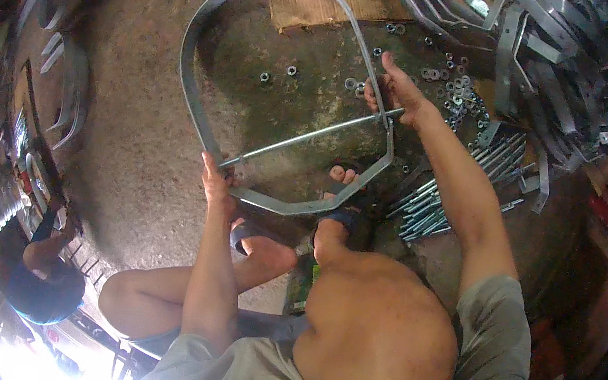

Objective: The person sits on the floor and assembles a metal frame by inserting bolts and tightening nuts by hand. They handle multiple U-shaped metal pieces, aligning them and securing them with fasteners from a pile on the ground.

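In front of me I hold up a large loop of flat grey steel strap (188, 73), rounded at the far side and angular at the near side. A threaded rod (303, 138) runs across it from one side to the other. My left hand (215, 183) is closed on the loop at the rod's left end. At the rod's right end, my right hand (397, 99) has its fingers round the strap and its thumb raised. Whether a nut lies under my fingers is hidden. Two loose nuts (292, 71) lie on the floor beyond the rod.
Several nuts and washers (460, 95) are scattered right of my right hand. A pile of threaded rods (444, 196) lies beside my right forearm. Bent steel straps (561, 77) are heaped at the far right. Cardboard (327, 3) lies ahead. Another person (46, 280) is at the lower left.
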{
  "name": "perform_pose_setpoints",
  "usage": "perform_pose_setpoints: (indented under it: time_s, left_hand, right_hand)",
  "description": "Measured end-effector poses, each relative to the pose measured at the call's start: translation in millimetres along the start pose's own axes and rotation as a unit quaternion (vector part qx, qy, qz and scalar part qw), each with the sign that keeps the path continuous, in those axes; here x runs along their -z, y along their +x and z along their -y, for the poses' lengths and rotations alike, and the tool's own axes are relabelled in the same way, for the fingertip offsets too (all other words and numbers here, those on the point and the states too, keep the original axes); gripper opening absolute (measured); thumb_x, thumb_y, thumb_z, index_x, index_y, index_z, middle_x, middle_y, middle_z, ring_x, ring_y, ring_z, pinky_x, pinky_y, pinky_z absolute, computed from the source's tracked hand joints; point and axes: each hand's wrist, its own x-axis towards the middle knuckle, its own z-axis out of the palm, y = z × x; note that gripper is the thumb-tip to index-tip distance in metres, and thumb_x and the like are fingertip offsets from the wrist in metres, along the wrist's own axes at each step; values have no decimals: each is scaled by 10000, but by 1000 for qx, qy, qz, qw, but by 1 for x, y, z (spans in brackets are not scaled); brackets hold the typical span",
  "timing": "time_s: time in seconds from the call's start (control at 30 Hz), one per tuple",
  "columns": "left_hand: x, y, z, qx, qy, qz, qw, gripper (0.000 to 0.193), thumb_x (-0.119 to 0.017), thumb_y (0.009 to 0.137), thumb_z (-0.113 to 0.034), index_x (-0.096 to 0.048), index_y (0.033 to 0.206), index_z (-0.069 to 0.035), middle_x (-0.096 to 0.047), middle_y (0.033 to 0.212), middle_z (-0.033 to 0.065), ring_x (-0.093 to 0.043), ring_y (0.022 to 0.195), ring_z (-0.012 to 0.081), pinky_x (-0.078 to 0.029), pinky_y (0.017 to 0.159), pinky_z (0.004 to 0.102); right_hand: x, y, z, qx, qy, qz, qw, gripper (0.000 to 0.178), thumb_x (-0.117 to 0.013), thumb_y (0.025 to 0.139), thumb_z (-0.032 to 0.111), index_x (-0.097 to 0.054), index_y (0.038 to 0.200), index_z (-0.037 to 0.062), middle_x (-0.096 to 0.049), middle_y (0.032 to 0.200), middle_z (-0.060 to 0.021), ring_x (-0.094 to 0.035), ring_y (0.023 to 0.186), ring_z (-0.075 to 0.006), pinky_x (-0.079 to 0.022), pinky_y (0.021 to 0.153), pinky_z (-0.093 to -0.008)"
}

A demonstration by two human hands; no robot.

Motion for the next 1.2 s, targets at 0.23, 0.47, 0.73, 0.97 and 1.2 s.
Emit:
perform_pose_setpoints:
  time_s: [0.23,0.47,0.73,0.97,1.2]
  left_hand:
    - [-3,-4,-3,-4,34,-36,999,736,-457,930,-742,-618,1079,-40,-524,751,32,-465,602,133,-405,519,294]
    - [6,2,11,66,-234,16,970,596,-470,969,-646,-622,1062,-77,-579,839,81,-507,696,214,-453,622,372]
    - [17,-14,25,37,-316,17,948,160,-554,999,-227,-547,1118,-121,-642,970,79,-609,798,223,-498,680,356]
    - [14,1,44,21,-374,49,926,106,-577,1008,-189,-564,1092,-126,-636,973,25,-600,860,183,-503,734,353]
    - [17,-8,37,25,-350,30,936,124,-559,1013,-169,-575,1110,-93,-613,984,24,-586,895,171,-501,789,358]
  right_hand:
    - [0,11,-3,6,-80,-2,997,754,-418,867,834,-549,745,101,-522,641,-16,-545,572,-159,-463,557,-300]
    - [0,12,0,23,-57,-74,995,748,-403,905,798,-579,739,90,-562,643,-39,-555,546,-180,-467,528,-309]
    - [17,7,-17,313,-338,-384,800,386,-602,989,381,-688,947,7,-676,830,-88,-651,786,-215,-506,771,-365]
    - [-142,-29,-39,463,-511,-134,712,248,-721,882,177,-669,1080,37,-665,1022,-145,-644,923,-323,-504,847,-423]
    - [-220,48,-98,187,-703,80,682,399,-645,909,431,-660,1045,56,-682,993,-207,-641,963,-434,-497,843,-528]
